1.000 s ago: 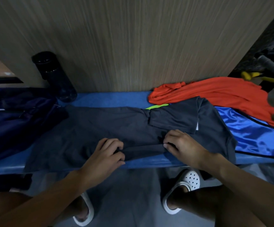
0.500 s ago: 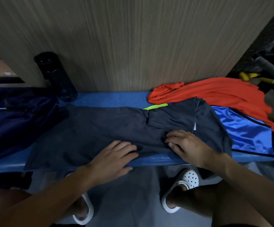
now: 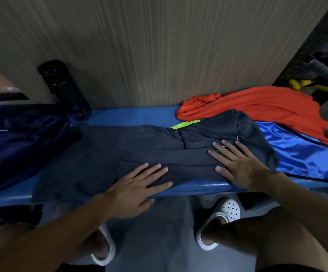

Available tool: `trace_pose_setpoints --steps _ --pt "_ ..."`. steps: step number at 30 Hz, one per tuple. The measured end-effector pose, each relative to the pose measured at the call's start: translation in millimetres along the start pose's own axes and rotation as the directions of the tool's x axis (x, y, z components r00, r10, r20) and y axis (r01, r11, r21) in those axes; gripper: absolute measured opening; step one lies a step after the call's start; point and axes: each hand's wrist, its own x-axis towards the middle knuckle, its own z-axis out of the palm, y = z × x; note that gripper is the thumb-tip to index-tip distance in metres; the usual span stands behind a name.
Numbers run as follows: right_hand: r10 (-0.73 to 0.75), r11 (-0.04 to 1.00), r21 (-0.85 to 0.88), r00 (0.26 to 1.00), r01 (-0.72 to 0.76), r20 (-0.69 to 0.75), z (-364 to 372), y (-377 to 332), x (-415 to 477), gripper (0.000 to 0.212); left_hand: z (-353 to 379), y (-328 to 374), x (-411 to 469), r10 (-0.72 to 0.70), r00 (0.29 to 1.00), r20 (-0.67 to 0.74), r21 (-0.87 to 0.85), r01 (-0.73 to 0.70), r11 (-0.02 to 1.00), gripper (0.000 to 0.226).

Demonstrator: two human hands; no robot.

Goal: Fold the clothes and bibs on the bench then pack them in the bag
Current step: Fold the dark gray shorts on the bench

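L hand (image 3: 137,185) & R hand (image 3: 241,165) spread flat on dark shirt (image 3: 120,150); navy bag (image 3: 21,138) at left, contents unseen

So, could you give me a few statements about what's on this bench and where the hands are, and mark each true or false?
1. The left hand and the right hand both lie flat, fingers straight, on the dark grey shirt. True.
2. The orange garment is packed in the navy bag. False: it lies loose at the back right of the bench; the navy bag is at the left end.
3. A dark bottle stands at the back left, against the wall. True.
4. The right hand lifts the shiny blue garment. False: that garment lies on the bench, partly under the dark grey shirt.
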Motion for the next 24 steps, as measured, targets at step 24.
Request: trace_pose_setpoints --steps 24 --pt "0.766 0.576 0.713 0.568 -0.4 -0.301 -12.8 0.3 -54.8 0.032 -103.6 4.7 208.9 -0.009 0.956 -0.294 -0.131 -0.031 0.991 0.052"
